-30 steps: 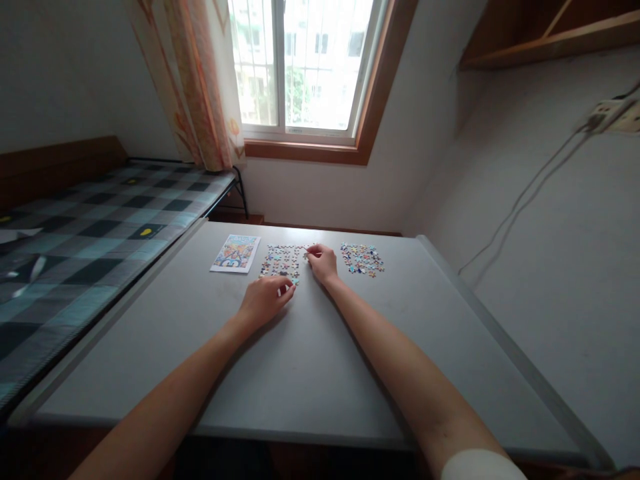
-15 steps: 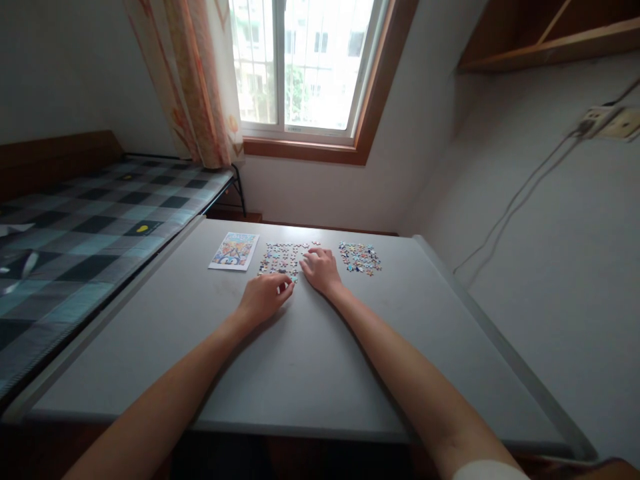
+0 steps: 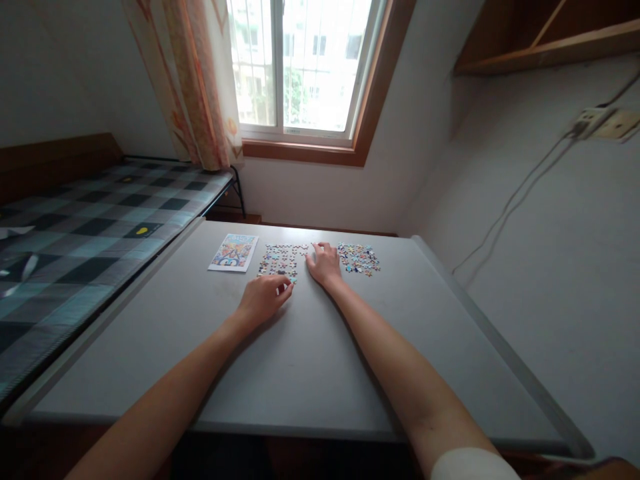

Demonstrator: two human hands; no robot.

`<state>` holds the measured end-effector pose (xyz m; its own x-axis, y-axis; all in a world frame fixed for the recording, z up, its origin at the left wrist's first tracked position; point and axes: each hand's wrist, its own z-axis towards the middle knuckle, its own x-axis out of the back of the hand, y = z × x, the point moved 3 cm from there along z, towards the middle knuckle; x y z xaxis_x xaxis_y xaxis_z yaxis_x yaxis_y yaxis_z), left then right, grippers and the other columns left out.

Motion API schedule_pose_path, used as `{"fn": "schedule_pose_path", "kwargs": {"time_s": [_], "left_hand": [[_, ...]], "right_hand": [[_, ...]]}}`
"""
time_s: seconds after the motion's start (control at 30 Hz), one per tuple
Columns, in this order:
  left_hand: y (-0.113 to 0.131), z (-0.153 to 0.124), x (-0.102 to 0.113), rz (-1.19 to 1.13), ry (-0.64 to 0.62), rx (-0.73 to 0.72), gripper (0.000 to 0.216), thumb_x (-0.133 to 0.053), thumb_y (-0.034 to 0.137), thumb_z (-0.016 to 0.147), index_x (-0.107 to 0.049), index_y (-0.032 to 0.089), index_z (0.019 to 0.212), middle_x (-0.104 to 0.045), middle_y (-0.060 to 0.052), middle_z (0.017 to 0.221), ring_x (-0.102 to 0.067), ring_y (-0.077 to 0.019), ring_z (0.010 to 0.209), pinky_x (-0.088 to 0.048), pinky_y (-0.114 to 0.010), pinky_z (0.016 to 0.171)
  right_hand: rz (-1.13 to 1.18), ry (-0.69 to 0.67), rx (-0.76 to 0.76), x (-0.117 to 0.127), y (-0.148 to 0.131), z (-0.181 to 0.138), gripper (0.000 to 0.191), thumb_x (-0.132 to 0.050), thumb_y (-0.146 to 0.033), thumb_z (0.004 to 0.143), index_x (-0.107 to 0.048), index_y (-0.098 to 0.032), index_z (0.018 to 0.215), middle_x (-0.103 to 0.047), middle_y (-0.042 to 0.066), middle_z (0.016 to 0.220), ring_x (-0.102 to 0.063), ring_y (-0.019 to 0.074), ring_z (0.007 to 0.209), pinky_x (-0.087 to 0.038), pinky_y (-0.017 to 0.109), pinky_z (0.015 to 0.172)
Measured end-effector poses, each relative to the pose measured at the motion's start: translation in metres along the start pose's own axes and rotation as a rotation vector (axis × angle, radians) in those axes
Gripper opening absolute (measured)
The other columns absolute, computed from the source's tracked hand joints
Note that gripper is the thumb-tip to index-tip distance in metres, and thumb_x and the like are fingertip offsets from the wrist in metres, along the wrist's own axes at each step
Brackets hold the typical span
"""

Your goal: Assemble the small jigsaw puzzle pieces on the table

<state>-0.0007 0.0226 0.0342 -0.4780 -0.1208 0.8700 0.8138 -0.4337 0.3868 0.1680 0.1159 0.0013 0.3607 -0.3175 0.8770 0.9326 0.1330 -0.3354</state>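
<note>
Observer: Pieces lie straight on the grey table (image 3: 310, 360), in two groups near the far edge; the joined patch (image 3: 279, 259) sits left of the middle; the loose pieces (image 3: 359, 259) make a flat heap to its right, with a gap between the two.

Recorder: Orientation of the patch?

Observer: Roughly square with a ragged outline; its rows run along the far edge; no clear long axis. The picture card (image 3: 233, 252) lies just left of it, long axis toward the far edge, top leaning slightly right.

Recorder: Hands?

Observer: The left hand (image 3: 263, 298) is curled at the patch's near right corner, fingertips bunched together and down on the table; whether they pinch a piece is too small to tell. The right hand (image 3: 325, 263) lies palm down in the gap between patch and heap, fingers stretched toward the far edge; nothing seen gripped. The two hands are near each other but apart.

Recorder: Change?

Observer: A second ago the right fingertips pinched at the patch's far right corner; half a second ago the hand lay nearer, turned toward the patch; now it sits further right, close beside the heap. The left hand has kept its place; patch, heap and card unmoved.

Recorder: Surroundings?

Observer: A bed (image 3: 90, 233) with a checked cover runs along the table's left edge; a window (image 3: 300, 67) and curtain (image 3: 195, 80) stand beyond the far edge.
</note>
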Motion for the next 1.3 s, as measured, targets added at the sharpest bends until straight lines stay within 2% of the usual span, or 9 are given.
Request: {"fn": "schedule_pose_path", "kwargs": {"time_s": [0.2,0.4,0.67,0.9,1.1,1.3], "left_hand": [[0.0,0.0,0.001,-0.016,0.002,0.0,0.026,-0.047,0.038,0.085,-0.068,0.023,0.081,-0.068,-0.001,0.071,-0.057,-0.0133,0.059,-0.037,-0.025,0.059],[0.003,-0.001,0.0,-0.018,-0.017,0.01,0.027,-0.046,0.038,0.085,-0.068,0.023,0.081,-0.068,-0.002,0.072,-0.057,-0.0133,0.059,-0.038,-0.024,0.058],[0.004,-0.002,-0.005,-0.015,-0.04,-0.047,0.024,-0.047,0.034,0.085,-0.068,0.023,0.08,-0.068,0.0,0.072,-0.056,-0.0122,0.059,-0.037,-0.023,0.058],[0.018,-0.009,-0.005,-0.093,-0.17,-0.277,0.024,-0.046,0.032,0.087,-0.068,0.023,0.084,-0.065,0.0,0.072,-0.054,-0.0096,0.058,-0.036,-0.021,0.058],[0.022,-0.011,-0.005,-0.081,-0.202,-0.345,0.025,-0.045,0.031,0.089,-0.068,0.022,0.085,-0.063,0.0,0.073,-0.052,-0.0087,0.059,-0.035,-0.02,0.059],[0.022,-0.011,-0.007,-0.069,-0.197,-0.372,0.024,-0.046,0.029,0.089,-0.067,0.02,0.086,-0.062,0.0,0.072,-0.051,-0.0079,0.058,-0.035,-0.02,0.058]], "right_hand": [[-0.06,-0.068,0.01,-0.006,-0.001,0.01,0.045,-0.036,-0.037,0.09,-0.05,-0.015,0.127,-0.047,0.013,0.134,-0.037,0.0294,0.12,-0.031,0.043,0.097],[-0.061,-0.044,0.023,0.0,-0.001,-0.004,0.041,-0.04,-0.028,0.088,-0.053,-0.012,0.123,-0.052,0.015,0.127,-0.041,0.0271,0.115,-0.031,0.037,0.096],[0.016,-0.018,0.13,0.025,0.004,-0.053,0.032,-0.042,-0.022,0.088,-0.059,-0.017,0.115,-0.058,0.011,0.116,-0.045,0.0241,0.109,-0.034,0.035,0.094],[0.13,-0.072,0.24,0.05,0.008,-0.101,0.024,-0.044,-0.023,0.09,-0.065,-0.022,0.102,-0.061,0.008,0.102,-0.049,0.0213,0.098,-0.037,0.034,0.088],[0.186,-0.066,0.146,0.047,0.02,-0.098,0.016,-0.06,-0.031,0.082,-0.066,-0.021,0.093,-0.058,0.006,0.089,-0.049,0.0207,0.091,-0.037,0.033,0.085],[0.225,-0.118,0.089,0.049,0.03,-0.092,0.015,-0.066,-0.034,0.078,-0.066,-0.02,0.083,-0.056,0.005,0.087,-0.049,0.019,0.087,-0.037,0.032,0.082]]}}
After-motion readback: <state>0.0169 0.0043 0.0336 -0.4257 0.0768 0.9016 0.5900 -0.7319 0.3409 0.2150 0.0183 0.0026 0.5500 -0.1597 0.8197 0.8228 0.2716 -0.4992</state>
